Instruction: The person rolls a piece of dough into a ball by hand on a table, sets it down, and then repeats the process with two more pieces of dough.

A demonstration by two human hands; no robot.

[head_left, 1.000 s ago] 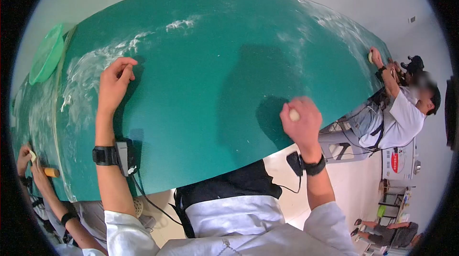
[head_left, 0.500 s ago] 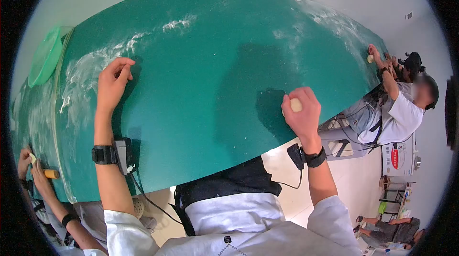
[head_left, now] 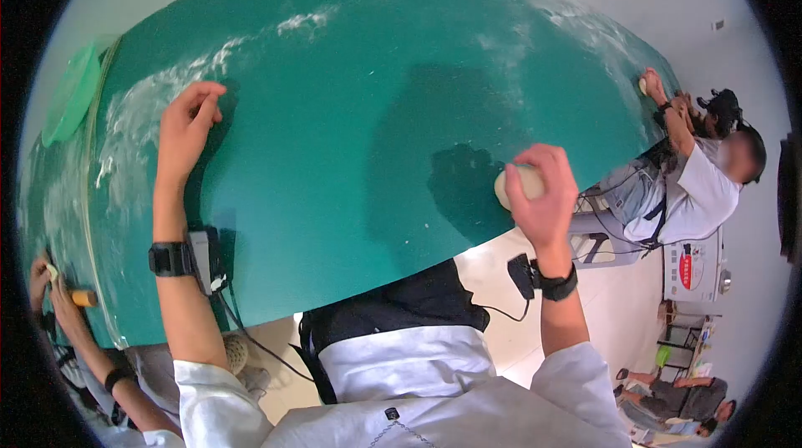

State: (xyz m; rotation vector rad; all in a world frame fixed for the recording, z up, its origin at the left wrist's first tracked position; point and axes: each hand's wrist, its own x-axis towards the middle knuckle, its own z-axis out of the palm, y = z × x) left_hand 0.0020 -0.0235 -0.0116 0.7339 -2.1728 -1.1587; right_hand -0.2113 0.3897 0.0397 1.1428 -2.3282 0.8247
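Note:
My right hand (head_left: 548,197) is wrapped round a pale, rounded lump of dough (head_left: 530,180) near the front right edge of the green table (head_left: 334,155). Part of the lump is covered by my thumb and fingers. Their dark shadow falls to the left, apart from the hand, so the hand looks raised. My left hand (head_left: 185,124) hovers over the left part of the table with loosely curled fingers and a small gap to the thumb. Nothing shows in it. White flour (head_left: 159,105) is smeared on the surface beside and beyond it.
A green basin (head_left: 70,97) stands at the far left. At lower left, another person's hands (head_left: 55,282) hold a small dough piece near an orange-yellow cylinder (head_left: 83,298). On the right, a co-worker (head_left: 697,168) handles dough at the table. Cables hang from both my wrist devices.
My right hand has turned and risen slightly, showing more of the dough lump. My left hand has shifted a little up and left in view. The whole view has tilted slightly.

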